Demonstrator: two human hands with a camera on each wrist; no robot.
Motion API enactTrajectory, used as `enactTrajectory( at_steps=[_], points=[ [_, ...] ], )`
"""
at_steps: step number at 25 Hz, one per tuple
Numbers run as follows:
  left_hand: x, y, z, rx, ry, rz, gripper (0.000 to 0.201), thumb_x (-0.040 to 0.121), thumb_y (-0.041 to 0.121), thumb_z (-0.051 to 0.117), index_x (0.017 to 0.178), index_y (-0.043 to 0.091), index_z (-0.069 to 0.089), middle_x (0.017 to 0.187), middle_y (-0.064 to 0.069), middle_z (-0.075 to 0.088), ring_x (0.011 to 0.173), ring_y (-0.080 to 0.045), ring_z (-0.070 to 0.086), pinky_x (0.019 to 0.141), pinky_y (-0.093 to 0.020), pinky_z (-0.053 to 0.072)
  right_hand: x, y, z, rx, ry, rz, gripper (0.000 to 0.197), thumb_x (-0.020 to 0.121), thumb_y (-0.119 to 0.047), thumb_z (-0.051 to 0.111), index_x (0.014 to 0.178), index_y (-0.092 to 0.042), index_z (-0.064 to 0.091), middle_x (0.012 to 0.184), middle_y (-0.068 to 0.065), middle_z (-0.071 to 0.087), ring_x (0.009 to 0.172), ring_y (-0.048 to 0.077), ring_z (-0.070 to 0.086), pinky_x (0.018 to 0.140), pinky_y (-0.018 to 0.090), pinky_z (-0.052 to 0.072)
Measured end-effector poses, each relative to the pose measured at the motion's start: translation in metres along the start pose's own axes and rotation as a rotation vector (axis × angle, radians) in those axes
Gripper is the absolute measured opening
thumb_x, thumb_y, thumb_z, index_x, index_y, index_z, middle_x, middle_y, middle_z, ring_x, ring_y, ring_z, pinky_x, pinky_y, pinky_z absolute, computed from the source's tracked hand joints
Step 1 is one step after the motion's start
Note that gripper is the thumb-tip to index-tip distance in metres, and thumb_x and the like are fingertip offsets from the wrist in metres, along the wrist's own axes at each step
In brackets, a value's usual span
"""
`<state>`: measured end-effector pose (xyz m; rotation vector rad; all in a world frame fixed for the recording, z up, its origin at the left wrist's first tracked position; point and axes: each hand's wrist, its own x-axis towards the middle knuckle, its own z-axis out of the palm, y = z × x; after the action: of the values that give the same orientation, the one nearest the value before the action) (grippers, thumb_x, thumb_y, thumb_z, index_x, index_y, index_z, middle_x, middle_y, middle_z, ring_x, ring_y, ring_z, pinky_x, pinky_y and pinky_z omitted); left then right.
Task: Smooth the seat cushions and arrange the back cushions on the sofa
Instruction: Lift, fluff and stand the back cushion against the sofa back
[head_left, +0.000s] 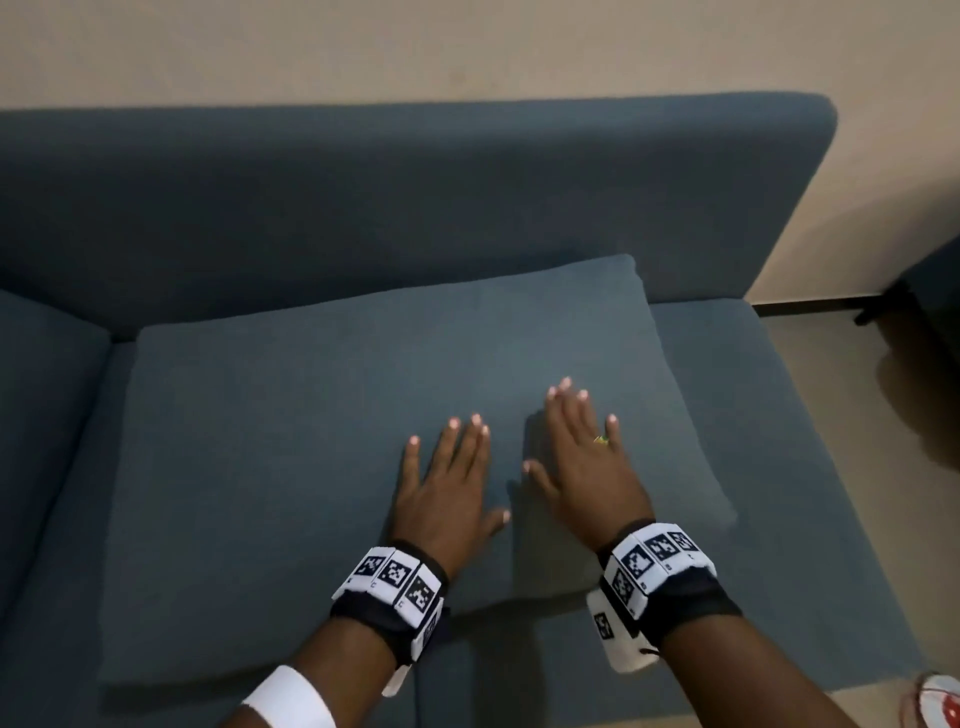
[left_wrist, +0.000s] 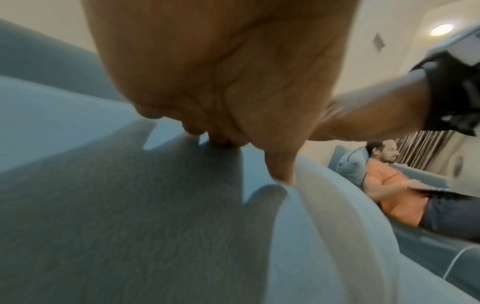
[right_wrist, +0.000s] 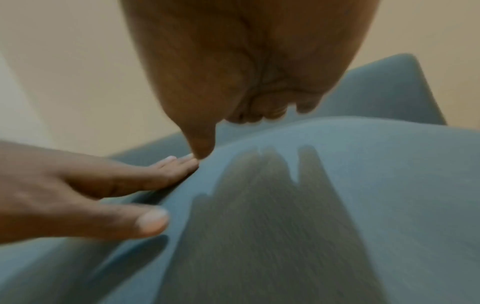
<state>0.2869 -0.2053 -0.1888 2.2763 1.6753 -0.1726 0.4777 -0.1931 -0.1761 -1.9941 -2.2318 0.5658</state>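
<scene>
A large blue-grey back cushion (head_left: 291, 441) lies flat on the sofa's seat cushion (head_left: 769, 467), in front of the backrest (head_left: 415, 197). My left hand (head_left: 447, 478) lies palm down on the cushion's right half, fingers straight and spread. My right hand (head_left: 582, 447) is just to its right, also flat and spread, with a ring on one finger. In the left wrist view the left hand (left_wrist: 221, 102) hovers close over the cushion (left_wrist: 130, 226), fingertips touching. In the right wrist view the right hand (right_wrist: 246, 82) is just above the cushion (right_wrist: 363, 185), with the left hand (right_wrist: 91, 189) flat beside it.
Another seat cushion (head_left: 41, 415) lies at the left. A beige wall (head_left: 467, 47) stands behind the sofa, and floor (head_left: 852, 415) lies past its right end. In the left wrist view a person in an orange shirt (left_wrist: 394, 189) sits on another sofa with a laptop.
</scene>
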Motion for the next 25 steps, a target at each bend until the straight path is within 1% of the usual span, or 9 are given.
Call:
enactTrajectory(
  at_steps=[2,6,10,13,14,17,21,22,25],
  points=[
    [0.019,0.0,-0.018,-0.08,0.181,-0.085,0.089,0.096,0.057,0.033,0.158,0.006,-0.005,0.166,-0.012,-0.013,0.154,-0.028,-0.008,0.124,-0.051,0.002,0.022,-0.005,-0.019,0.054,0.165,0.041,0.084,0.099,-0.039,0.049,0.16,-0.015,-0.004,0.165,0.003,-0.02,0.155,0.025,-0.011,0.125,0.044,0.003],
    [0.042,-0.008,-0.02,0.033,-0.079,-0.015,0.09,0.095,0.064,0.031,0.159,0.012,-0.007,0.165,-0.003,-0.023,0.154,-0.02,-0.01,0.122,-0.05,-0.004,0.055,-0.007,-0.013,-0.112,-0.333,-0.135,0.093,0.098,-0.051,0.048,0.159,-0.015,-0.012,0.156,0.002,-0.038,0.154,0.026,-0.014,0.124,0.057,0.004],
    [0.078,-0.006,-0.051,-0.128,0.189,-0.145,0.087,0.097,0.048,0.037,0.157,0.009,-0.012,0.165,-0.009,-0.019,0.153,-0.025,-0.014,0.123,-0.048,-0.004,0.104,-0.013,-0.041,0.061,0.1,-0.081,0.086,0.1,-0.037,0.048,0.159,-0.017,-0.011,0.161,-0.001,-0.029,0.154,0.026,-0.014,0.125,0.045,0.005],
    [0.093,-0.019,-0.045,-0.024,-0.111,-0.11,0.087,0.098,0.059,0.035,0.158,0.015,-0.011,0.166,-0.002,-0.02,0.154,-0.02,-0.012,0.122,-0.051,-0.004,0.119,-0.013,-0.032,-0.134,-0.336,-0.054,0.089,0.099,-0.052,0.042,0.159,-0.014,-0.012,0.161,0.004,-0.029,0.155,0.028,-0.011,0.123,0.058,0.007],
    [0.097,-0.025,-0.045,-0.026,-0.125,-0.113,0.088,0.098,0.061,0.036,0.158,0.017,-0.011,0.166,0.0,-0.019,0.154,-0.019,-0.012,0.123,-0.052,-0.003,0.126,-0.013,-0.029,-0.111,-0.358,-0.035,0.09,0.098,-0.052,0.045,0.159,-0.012,-0.009,0.165,0.007,-0.022,0.155,0.028,-0.007,0.123,0.057,0.009],
    [0.1,-0.041,-0.067,-0.159,0.208,-0.205,0.084,0.099,0.055,0.031,0.158,0.015,-0.014,0.163,-0.001,-0.026,0.153,-0.022,-0.016,0.124,-0.047,-0.005,0.151,-0.035,-0.045,0.058,-0.026,-0.077,0.082,0.101,-0.04,0.046,0.16,-0.01,-0.003,0.168,0.008,-0.013,0.155,0.027,-0.008,0.125,0.045,0.007],
    [0.07,-0.084,-0.042,-0.051,-0.077,-0.261,0.083,0.095,0.063,0.014,0.158,0.015,-0.01,0.159,0.001,-0.033,0.155,-0.022,-0.009,0.124,-0.05,0.001,0.141,-0.068,-0.014,-0.134,-0.337,-0.175,0.086,0.1,-0.053,0.04,0.159,-0.011,-0.006,0.166,0.007,-0.019,0.155,0.026,-0.01,0.123,0.056,0.007],
    [0.071,-0.092,-0.043,-0.056,-0.101,-0.244,0.082,0.097,0.062,0.019,0.159,0.015,-0.009,0.162,0.0,-0.028,0.155,-0.021,-0.009,0.124,-0.049,0.001,0.145,-0.074,-0.008,-0.085,-0.31,-0.18,0.084,0.101,-0.052,0.039,0.16,-0.01,-0.004,0.167,0.009,-0.015,0.155,0.026,-0.009,0.124,0.054,0.007],
    [0.069,-0.119,-0.06,-0.139,0.157,-0.287,0.076,0.102,0.049,0.03,0.159,0.014,-0.006,0.166,-0.002,-0.014,0.154,-0.021,-0.011,0.124,-0.047,0.001,0.154,-0.12,-0.009,0.032,-0.142,-0.219,0.078,0.103,-0.042,0.038,0.16,-0.015,-0.008,0.163,0.0,-0.024,0.153,0.022,-0.018,0.125,0.042,-0.003]
  ],
)
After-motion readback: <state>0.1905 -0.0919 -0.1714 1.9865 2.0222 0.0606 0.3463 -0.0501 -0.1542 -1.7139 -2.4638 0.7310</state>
